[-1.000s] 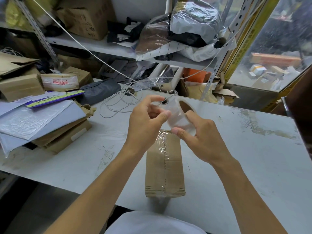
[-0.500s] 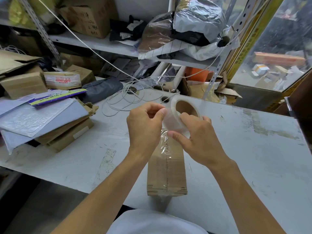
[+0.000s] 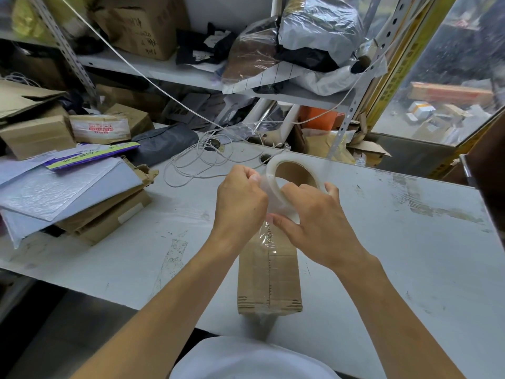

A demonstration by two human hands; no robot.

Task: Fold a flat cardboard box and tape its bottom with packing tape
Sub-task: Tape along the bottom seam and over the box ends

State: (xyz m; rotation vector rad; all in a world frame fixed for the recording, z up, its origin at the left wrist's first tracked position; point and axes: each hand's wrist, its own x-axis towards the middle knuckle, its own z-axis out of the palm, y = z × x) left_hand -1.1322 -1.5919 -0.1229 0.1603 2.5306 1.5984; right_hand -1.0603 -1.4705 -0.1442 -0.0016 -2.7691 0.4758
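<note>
A small cardboard box (image 3: 269,280) stands on a white worktable (image 3: 396,242), a clear strip already running along its seam, as the right hand (image 3: 314,222) grips a tape roll (image 3: 289,184) above its far end and the left hand (image 3: 240,201) pinches the film beside it. The taping looks nearly done; next, seemingly, tearing the strip free. No writing reads clearly.

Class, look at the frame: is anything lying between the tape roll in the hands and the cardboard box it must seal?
Nothing visible. The tape roll, held by the right hand, sits just above the cardboard box; the left hand pinches the tape.
</note>
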